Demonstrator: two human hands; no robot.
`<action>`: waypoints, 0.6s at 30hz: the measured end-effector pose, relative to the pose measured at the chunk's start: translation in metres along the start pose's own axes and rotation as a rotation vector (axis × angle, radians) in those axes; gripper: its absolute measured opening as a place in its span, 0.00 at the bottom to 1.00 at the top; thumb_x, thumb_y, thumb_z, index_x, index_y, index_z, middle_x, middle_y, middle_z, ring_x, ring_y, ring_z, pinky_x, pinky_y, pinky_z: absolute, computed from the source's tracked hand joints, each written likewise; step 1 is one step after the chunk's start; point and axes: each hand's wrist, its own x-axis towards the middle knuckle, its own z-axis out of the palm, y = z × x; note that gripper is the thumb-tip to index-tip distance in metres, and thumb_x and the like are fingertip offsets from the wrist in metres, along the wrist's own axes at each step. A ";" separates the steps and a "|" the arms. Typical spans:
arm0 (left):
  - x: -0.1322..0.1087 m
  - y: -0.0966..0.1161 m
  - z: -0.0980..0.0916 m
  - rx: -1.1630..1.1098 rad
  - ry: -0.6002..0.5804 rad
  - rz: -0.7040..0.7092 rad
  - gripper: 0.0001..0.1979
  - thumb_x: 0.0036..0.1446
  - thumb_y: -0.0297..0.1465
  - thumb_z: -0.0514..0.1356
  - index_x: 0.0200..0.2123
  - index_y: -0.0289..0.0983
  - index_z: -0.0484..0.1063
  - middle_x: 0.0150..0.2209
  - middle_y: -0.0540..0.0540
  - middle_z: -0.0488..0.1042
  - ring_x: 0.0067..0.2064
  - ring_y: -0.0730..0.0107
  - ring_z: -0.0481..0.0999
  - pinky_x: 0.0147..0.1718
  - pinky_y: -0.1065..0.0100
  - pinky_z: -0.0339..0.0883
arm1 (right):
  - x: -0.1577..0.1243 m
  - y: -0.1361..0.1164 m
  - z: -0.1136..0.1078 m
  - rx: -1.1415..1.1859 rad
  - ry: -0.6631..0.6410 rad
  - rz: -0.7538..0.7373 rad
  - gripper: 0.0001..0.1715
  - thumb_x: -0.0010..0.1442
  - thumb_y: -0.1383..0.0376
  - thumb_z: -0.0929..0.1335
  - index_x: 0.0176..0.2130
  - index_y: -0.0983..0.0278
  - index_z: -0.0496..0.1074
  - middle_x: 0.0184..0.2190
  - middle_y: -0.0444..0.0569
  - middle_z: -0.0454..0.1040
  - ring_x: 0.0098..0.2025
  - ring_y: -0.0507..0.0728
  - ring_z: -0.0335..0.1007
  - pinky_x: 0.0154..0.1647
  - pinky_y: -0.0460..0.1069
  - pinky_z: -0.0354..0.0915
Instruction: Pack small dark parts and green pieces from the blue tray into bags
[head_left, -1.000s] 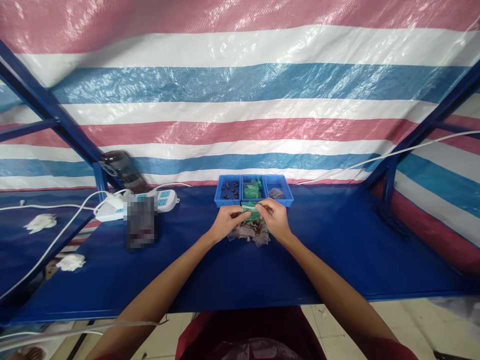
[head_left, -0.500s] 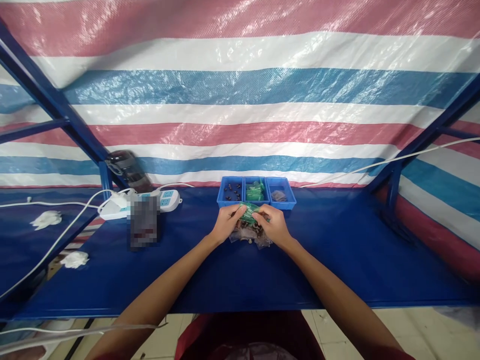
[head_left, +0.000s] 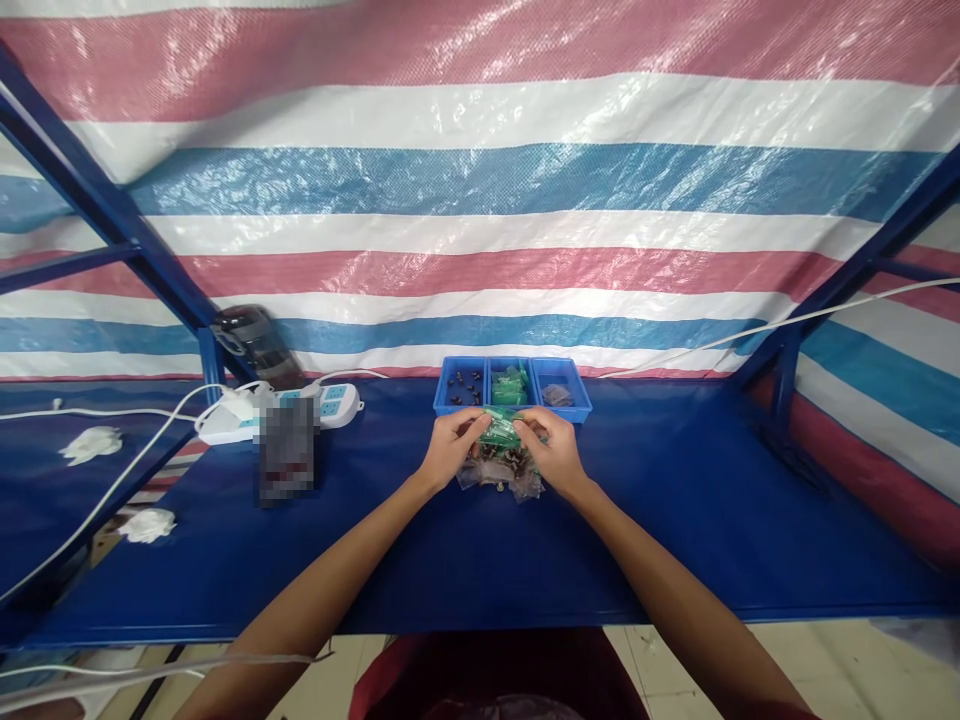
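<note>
My left hand [head_left: 450,446] and my right hand [head_left: 556,452] are closed on a small green plastic bag [head_left: 501,430], each pinching one end, just in front of a blue three-compartment tray [head_left: 512,387]. Under the hands lies a clear plastic bag with small dark parts [head_left: 501,468] on the blue table [head_left: 465,540]. The tray's left compartment holds small dark parts, the middle one green bags, the right one a clear bag.
A white power strip [head_left: 330,403] with cables lies at the left, beside a blurred dark object [head_left: 286,449] and a dark bottle [head_left: 251,338]. White crumpled cloths [head_left: 146,523] lie far left. Blue frame posts stand at both sides, a striped tarpaulin behind.
Both hands have stayed on the green bag and shifted it slightly; the view has tilted a little. Nothing else moved.
</note>
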 end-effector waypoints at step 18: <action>0.002 0.012 -0.007 0.194 -0.029 0.242 0.22 0.60 0.35 0.56 0.15 0.34 0.65 0.21 0.48 0.66 0.26 0.72 0.67 0.28 0.69 0.61 | -0.002 -0.002 0.002 -0.070 0.008 -0.091 0.12 0.61 0.62 0.63 0.30 0.63 0.70 0.25 0.46 0.66 0.26 0.52 0.62 0.27 0.47 0.60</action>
